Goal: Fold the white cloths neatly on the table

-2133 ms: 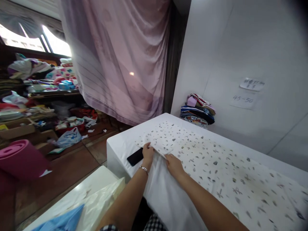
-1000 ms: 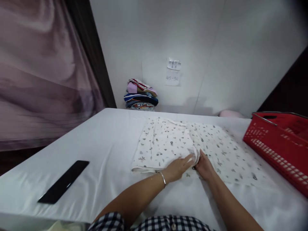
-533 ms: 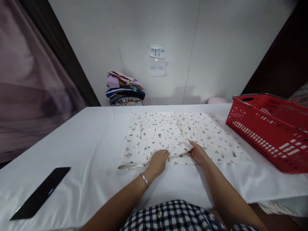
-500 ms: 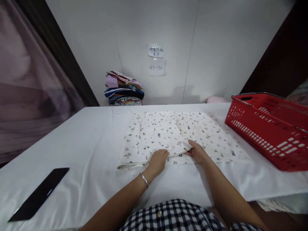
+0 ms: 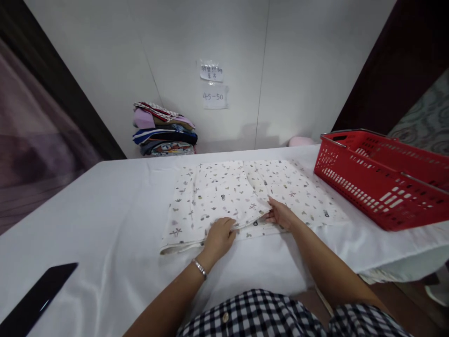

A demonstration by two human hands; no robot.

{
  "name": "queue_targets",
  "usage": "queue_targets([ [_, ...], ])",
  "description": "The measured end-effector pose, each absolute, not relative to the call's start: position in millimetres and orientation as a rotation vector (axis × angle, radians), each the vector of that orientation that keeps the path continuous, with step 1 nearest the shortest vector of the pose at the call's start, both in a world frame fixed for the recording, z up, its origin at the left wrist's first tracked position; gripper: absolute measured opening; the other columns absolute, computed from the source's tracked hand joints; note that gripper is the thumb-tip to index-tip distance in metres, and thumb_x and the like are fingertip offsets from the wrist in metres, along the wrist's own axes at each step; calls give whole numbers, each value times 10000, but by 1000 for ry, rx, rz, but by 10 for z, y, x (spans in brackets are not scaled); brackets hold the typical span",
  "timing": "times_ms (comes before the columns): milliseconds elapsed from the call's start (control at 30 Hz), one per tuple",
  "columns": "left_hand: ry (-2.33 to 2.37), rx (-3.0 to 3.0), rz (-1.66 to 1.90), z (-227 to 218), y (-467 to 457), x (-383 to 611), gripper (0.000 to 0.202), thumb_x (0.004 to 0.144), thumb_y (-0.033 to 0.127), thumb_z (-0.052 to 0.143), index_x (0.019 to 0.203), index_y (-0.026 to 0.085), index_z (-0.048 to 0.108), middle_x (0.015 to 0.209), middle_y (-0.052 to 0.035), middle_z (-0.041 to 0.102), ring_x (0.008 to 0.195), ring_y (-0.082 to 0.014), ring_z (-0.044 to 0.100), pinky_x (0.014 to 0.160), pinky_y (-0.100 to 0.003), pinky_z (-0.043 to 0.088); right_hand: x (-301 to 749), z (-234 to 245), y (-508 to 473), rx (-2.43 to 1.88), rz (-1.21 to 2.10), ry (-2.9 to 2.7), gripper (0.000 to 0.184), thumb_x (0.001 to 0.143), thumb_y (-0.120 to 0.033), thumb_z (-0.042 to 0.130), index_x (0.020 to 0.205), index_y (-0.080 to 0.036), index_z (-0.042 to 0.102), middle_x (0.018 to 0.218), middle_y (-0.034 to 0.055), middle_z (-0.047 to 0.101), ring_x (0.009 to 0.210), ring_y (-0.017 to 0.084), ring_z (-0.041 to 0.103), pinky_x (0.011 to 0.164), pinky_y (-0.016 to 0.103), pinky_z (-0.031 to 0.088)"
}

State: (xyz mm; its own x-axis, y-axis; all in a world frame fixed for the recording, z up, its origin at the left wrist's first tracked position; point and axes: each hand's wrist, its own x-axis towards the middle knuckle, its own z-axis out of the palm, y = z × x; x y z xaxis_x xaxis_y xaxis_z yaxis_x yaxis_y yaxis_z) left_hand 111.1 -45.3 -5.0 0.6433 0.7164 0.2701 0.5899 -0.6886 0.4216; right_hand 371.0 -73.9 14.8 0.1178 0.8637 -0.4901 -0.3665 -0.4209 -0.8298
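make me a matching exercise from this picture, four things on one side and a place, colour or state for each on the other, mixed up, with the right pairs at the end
Column one
1. patterned cloth
2. red basket
3. black phone
4. left hand

Column two
A. at the picture's lower left
B. with a bracelet at its wrist
C. white with small prints, partly folded over
D. at the picture's right

Right pairs: 1-C, 2-D, 3-A, 4-B
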Motion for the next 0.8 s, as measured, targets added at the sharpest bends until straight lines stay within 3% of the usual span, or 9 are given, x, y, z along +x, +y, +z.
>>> queue_targets([
  [200,955,2404,645,139,-371,1596,255,842,279,515,1072,202,595,1050,-45,622,991,-187,547,877,-322,428,3570,133,-807,-1223,1466,-584,325,881,-432,456,959,-147,593,833,84,663,655,149,625,462,212,501],
  [333,994,2263,629,199,-287,1961,266,816,292,533,1058,211,606,1020,-32,633,913,-167,571,807,-281,435,3439,31,-760,-1209,1322,-673,363,808,-504,528,939,-171,590,733,31,622,570,128,577,427,199,444],
  [533,1092,2022,652,155,-247,2177,170,769,254,521,866,182,640,840,-23,654,769,-148,581,714,-262,430,3381,-125,-712,-1325,987,-914,387,707,-541,609,803,-167,584,561,-37,515,464,91,457,409,195,373],
  [800,958,1696,636,-15,-167,2217,62,680,203,546,717,165,577,642,27,600,620,-112,550,586,-218,416,3415,-141,-714,-1367,954,-1016,340,710,-433,602,912,-159,590,544,-52,502,402,93,457,395,226,392],
])
